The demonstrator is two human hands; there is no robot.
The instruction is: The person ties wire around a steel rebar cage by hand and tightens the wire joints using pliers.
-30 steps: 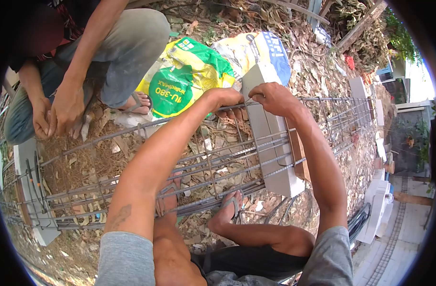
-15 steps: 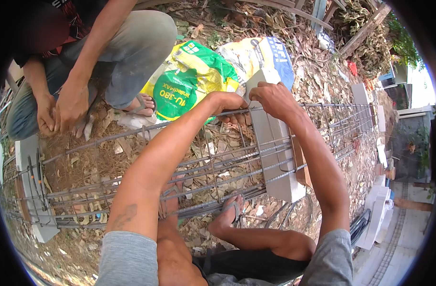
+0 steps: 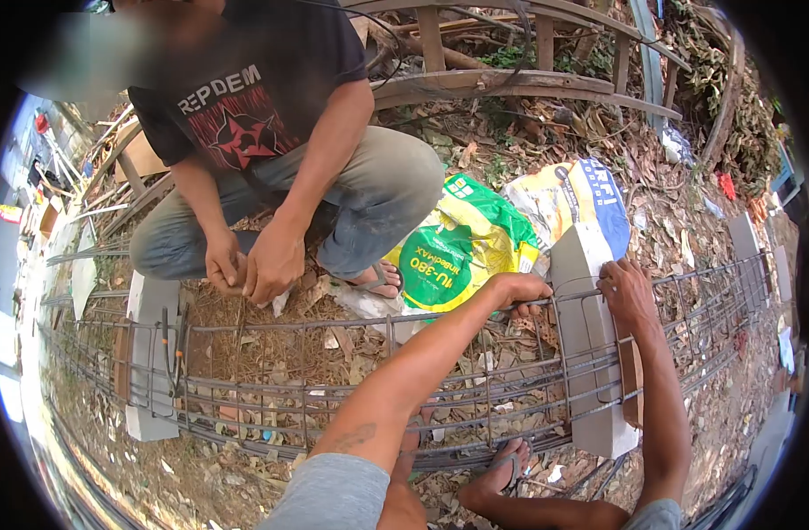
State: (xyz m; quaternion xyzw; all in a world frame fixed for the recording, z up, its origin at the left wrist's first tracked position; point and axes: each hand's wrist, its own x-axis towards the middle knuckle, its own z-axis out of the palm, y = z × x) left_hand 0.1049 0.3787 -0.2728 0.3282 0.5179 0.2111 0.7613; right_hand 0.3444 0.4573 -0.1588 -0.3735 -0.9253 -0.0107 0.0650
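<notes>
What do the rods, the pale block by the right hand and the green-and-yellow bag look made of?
Rods: likely steel, dull grey-brown, thin, stiff-looking, crossing in a grid.
Block: perhaps lightweight concrete, matte pale grey with flat faces and straight edges.
Bag: probably plastic, printed and slightly shiny, with crumples catching light.

Daylight lit the scene brightly and fairly evenly, with small dark shadows among the leaves on the ground. Glare burned the far left edge to near white, washing out detail there. A hazy smear blurred the upper left corner. The dark shirt lost its folds in blackness, though its print was legible; the bag showed vivid colour. The wide lens bowed the bars, and black vignetting rounded the corners. Both outer edges looked soft.
</notes>
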